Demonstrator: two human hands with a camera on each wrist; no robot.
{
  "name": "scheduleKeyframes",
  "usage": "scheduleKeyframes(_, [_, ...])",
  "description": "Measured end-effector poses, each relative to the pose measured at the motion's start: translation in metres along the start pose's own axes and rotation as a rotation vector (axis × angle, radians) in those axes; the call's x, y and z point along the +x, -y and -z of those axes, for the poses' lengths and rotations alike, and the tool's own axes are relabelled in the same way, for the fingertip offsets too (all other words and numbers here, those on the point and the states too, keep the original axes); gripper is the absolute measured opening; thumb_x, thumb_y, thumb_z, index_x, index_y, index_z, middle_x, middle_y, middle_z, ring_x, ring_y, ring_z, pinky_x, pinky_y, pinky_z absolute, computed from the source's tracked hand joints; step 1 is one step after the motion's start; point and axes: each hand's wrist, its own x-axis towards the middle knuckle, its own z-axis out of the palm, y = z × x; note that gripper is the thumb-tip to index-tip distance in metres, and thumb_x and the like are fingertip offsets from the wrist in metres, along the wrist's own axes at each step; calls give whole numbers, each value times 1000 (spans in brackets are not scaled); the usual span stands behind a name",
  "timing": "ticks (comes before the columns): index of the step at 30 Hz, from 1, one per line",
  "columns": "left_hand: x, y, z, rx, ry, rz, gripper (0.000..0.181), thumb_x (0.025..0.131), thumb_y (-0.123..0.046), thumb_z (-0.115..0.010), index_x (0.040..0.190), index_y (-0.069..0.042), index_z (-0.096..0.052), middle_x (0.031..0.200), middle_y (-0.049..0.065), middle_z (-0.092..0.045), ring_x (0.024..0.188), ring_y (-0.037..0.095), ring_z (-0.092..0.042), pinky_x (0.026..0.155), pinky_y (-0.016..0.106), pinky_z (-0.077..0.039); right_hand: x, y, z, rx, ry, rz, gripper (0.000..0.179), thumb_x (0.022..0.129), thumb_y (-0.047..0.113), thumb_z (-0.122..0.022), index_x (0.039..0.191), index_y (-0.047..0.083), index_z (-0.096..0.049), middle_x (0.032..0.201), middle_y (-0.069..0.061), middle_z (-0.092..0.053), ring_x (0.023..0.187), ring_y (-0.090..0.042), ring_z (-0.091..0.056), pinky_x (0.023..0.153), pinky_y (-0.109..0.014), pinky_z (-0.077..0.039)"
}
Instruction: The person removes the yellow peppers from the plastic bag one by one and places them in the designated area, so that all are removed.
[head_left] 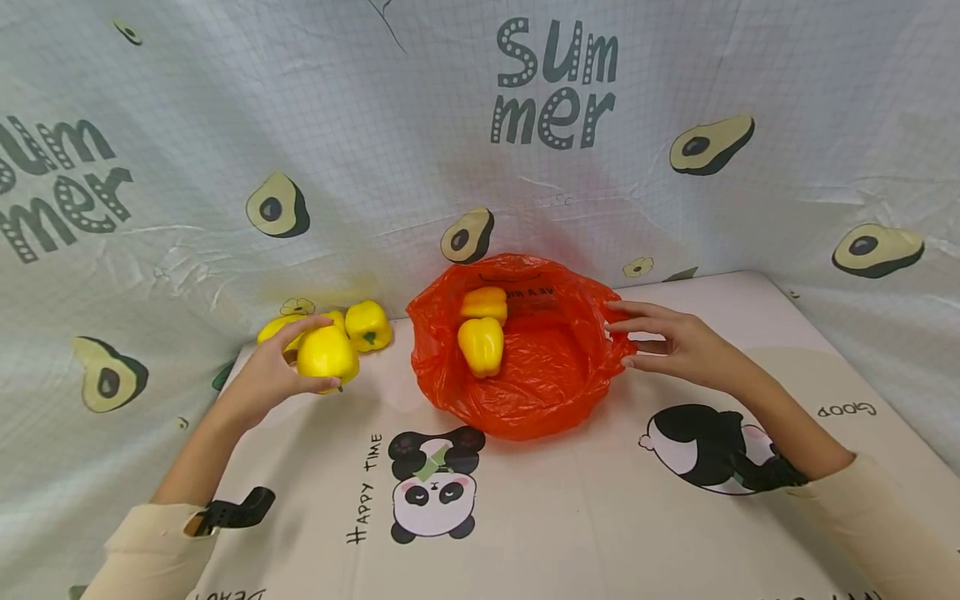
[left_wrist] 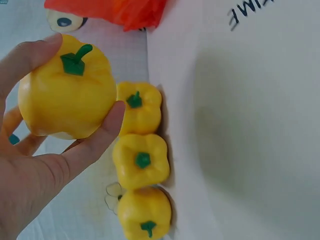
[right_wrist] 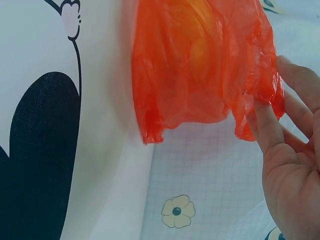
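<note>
My left hand (head_left: 273, 371) grips a yellow bell pepper (head_left: 328, 354) with a green stem, thumb on one side and fingers on the other. It is raised above the table at the left, near three more yellow bell peppers (left_wrist: 142, 160) lined up along the wall. A red plastic bag (head_left: 525, 412) stands with its mouth wide at the middle. Inside it are two yellow bell peppers (head_left: 482, 346), one partly behind the other. At the bag's right rim, my right hand (head_left: 682, 342) holds the crumpled edge between thumb and fingers; the fingertips are partly covered by plastic.
Behind the table hangs a pale sheet (head_left: 360, 167) printed with avocados and lettering. The tabletop (head_left: 555, 517) carries printed pandas and words. Black straps (head_left: 240, 510) circle both wrists.
</note>
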Motion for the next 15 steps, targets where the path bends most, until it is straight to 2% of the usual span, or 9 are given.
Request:
scheduleKeyframes(4, [-2, 12, 7, 71, -15, 20, 91, 77, -17, -90, 153, -11, -41, 160, 21, -28, 126, 46, -41, 89, 36, -50, 0, -1, 0, -9, -1, 0, 48, 87, 5, -79, 134, 3, -66, 151, -17, -49, 136, -41, -47, 90, -32, -55])
scheduleKeyframes(6, [-3, 19, 11, 73, -10, 31, 91, 78, -17, -90, 154, -11, -40, 161, 22, -25, 131, 48, -38, 94, 45, -48, 0, -1, 0, -12, -2, -2, 48, 87, 5, -79, 134, 3, -66, 151, -16, -49, 136, -41, -47, 90, -33, -55])
scheduleKeyframes(8, [-3, 27, 16, 68, -1, 48, 91, 79, -18, -89, 155, -10, -39, 164, 23, -20, 136, 53, -34, 97, 50, -48, 0, -1, 0, -9, -2, -2, 48, 87, 5, -79, 134, 3, -65, 152, -16, -49, 137, -41, -47, 90, -34, -55])
scheduleKeyframes(9, [-3, 31, 18, 63, 6, 59, 92, 80, -18, -88, 156, -10, -38, 165, 23, -17, 136, 56, -33, 96, 50, -50, 0, -1, 0, -10, -3, 0, 48, 87, 5, -79, 134, 3, -65, 152, -16, -49, 137, -41, -47, 90, -34, -55])
scheduleKeyframes(13, [-6, 45, 27, 27, 22, 101, 93, 84, -20, -85, 159, -11, -32, 167, 23, -6, 136, 64, -28, 85, 34, -57, -1, -1, 0, -7, -1, 3, 48, 88, 5, -78, 134, 3, -65, 152, -16, -48, 137, -41, -46, 90, -35, -55])
scheduleKeyframes(15, [-7, 50, 30, 32, 15, 105, 92, 87, -22, -83, 160, -12, -29, 166, 24, -5, 137, 63, -26, 89, 37, -56, -1, -2, 0, -5, -1, 3, 48, 88, 5, -78, 134, 3, -65, 152, -16, -49, 137, -41, -46, 90, -35, -55])
